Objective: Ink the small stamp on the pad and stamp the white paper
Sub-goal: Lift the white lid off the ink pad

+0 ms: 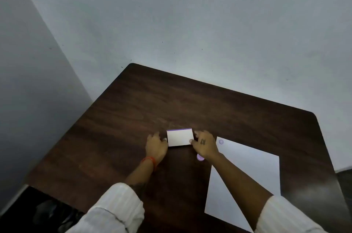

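A dark brown wood-grain table [133,110] stands against a pale grey wall [190,23]. Near its middle lies a small rectangular ink pad box with a white lid and a purple edge along its far side [179,137]. The lid faces up and covers the box; whether it is fully seated cannot be determined, and the contents are hidden.

The left hand [156,147] contacts the left end of the box, thumb against the edge, fingers loosely curled on the table. The right hand [204,145] contacts the right end, thumb tip at the near right corner, fingers bent over the far side. Both hands pinch the box lightly between them.

A small lilac stamp [200,157] shows beneath the right wrist, on the table just beside the box; its contact with the hand cannot be determined.

A white rectangular paper sheet [247,171] lies to the right, partly under the right forearm. One small round purple imprint [221,141] marks its far left corner.
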`<state>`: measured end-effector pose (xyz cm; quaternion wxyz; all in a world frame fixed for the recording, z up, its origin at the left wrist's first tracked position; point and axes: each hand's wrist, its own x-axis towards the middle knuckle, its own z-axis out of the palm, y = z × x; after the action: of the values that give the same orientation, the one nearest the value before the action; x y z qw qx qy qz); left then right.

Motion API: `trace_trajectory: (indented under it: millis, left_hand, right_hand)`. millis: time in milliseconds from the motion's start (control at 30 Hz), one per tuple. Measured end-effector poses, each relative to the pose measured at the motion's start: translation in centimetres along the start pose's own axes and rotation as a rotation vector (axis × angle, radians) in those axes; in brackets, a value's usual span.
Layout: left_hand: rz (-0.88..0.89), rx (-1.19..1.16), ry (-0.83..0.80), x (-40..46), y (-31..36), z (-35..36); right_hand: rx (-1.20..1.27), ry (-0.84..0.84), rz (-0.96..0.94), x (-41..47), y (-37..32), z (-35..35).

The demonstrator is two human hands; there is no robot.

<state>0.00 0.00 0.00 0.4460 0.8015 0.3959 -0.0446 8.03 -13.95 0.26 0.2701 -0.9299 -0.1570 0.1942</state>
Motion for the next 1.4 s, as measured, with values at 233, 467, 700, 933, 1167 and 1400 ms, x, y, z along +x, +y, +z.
trace_trajectory:
  millis: [233,467,700,933,1167,1400]
  left_hand:
    - [0.105,-0.021,-0.096,0.6,0.7,0.3]
    - [0.11,0.032,-0.052,0.3,0.8,0.8]
    - [0.116,0.026,0.05,-0.3,1.3,0.2]
    - [0.138,-0.007,0.243,-1.1,-0.8,-3.4]
    - [0.022,0.013,0.286,-2.2,-5.3,-5.0]
    - [0.01,0.046,0.227,-2.4,-7.1,-4.6]
  right_hand:
    - [0.019,-0.013,0.052,1.1,-0.2,0.4]
    - [0.04,0.033,0.059,0.9,-0.4,1.1]
    - [0.03,0.15,0.067,0.5,-2.1,1.2]
    - [0.099,0.143,-0.115,-0.5,-5.0,2.6]
    - [0.178,-0.036,-0.151,-2.3,-6.0,6.2]
    - [0.118,-0.108,-0.112,-3.0,-5.4,7.7]
